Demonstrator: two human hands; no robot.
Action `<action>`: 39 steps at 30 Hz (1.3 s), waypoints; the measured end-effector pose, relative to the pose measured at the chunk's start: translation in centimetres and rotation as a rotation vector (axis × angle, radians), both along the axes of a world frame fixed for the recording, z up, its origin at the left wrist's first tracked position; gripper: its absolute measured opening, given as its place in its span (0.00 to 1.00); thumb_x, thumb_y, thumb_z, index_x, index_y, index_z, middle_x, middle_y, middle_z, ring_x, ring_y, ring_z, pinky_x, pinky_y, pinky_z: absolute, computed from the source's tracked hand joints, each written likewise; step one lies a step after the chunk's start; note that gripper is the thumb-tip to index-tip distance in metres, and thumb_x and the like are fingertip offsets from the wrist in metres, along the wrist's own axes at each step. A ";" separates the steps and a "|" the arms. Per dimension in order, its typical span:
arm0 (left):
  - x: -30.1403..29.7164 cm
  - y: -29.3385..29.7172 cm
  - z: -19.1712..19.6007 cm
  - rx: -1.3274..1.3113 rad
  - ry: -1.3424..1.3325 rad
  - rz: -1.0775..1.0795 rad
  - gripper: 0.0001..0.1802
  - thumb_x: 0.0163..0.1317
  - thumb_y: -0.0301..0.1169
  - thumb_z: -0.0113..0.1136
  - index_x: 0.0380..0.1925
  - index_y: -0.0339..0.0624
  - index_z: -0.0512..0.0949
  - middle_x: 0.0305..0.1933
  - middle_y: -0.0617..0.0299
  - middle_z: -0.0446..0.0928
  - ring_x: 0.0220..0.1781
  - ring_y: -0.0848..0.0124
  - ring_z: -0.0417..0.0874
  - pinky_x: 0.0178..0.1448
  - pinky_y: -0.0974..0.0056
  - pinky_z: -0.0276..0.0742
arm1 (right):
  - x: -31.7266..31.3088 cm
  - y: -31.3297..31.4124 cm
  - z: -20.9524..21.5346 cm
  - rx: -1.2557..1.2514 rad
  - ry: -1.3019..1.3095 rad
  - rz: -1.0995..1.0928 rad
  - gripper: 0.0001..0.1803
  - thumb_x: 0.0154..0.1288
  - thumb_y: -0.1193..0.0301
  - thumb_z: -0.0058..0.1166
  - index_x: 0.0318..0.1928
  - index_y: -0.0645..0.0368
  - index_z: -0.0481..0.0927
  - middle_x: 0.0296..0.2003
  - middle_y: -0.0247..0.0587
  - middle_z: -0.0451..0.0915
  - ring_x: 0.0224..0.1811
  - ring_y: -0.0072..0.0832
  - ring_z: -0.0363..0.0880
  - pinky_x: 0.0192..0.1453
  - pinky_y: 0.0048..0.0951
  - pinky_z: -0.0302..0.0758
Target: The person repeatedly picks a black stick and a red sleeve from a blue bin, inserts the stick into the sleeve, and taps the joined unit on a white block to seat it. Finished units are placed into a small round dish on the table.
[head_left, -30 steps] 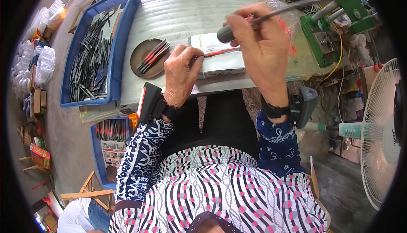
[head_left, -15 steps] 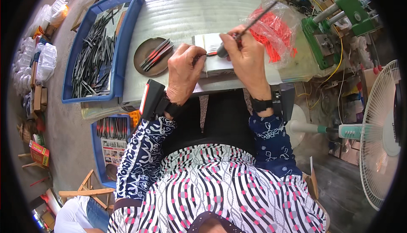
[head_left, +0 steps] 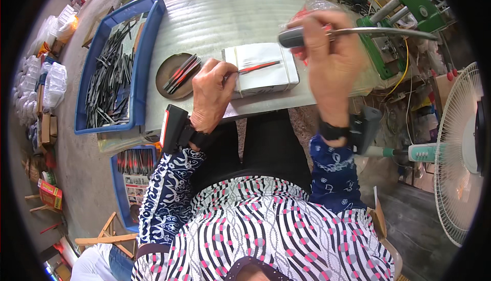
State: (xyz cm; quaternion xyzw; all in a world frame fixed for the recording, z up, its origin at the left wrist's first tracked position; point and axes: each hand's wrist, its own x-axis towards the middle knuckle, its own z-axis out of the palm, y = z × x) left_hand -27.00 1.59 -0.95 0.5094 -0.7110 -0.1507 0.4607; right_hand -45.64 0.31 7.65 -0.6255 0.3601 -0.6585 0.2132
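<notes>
A block with a white paper top [head_left: 261, 79] and bands round it lies at the table's front. On it rests a slim black and red strip [head_left: 261, 67], its near end pinched in the fingers of my left hand [head_left: 212, 89]. Raised to the right of the block, my right hand [head_left: 335, 58] is closed round a tool [head_left: 293, 37] with a thick dark end and a long thin grey shaft; its exact kind is unclear. Left of my left hand, a round brown dish [head_left: 164, 70] holds several similar black and red strips [head_left: 185, 71].
A blue bin [head_left: 149, 58] of thin black pieces [head_left: 107, 81] stands on the left. Partly behind my right hand is a plastic bag [head_left: 319, 3] with red pieces. A green machine [head_left: 417, 5] and a white fan [head_left: 460, 153] are to the right. Below left sits a second blue bin [head_left: 118, 191].
My right hand has lifted off the strip and moved right with the tool, whose shaft has swung to point right. The strip now shows on the paper, still in my left hand.
</notes>
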 end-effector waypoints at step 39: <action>10.8 1.8 -2.8 0.060 -0.145 0.406 0.09 0.53 0.22 0.63 0.36 0.39 0.81 0.36 0.51 0.79 0.36 0.54 0.83 0.39 0.57 0.80 | 0.3 -1.1 -9.4 0.284 0.054 -0.040 0.09 0.68 0.70 0.60 0.36 0.60 0.74 0.23 0.28 0.71 0.25 0.14 0.66 0.29 0.22 0.65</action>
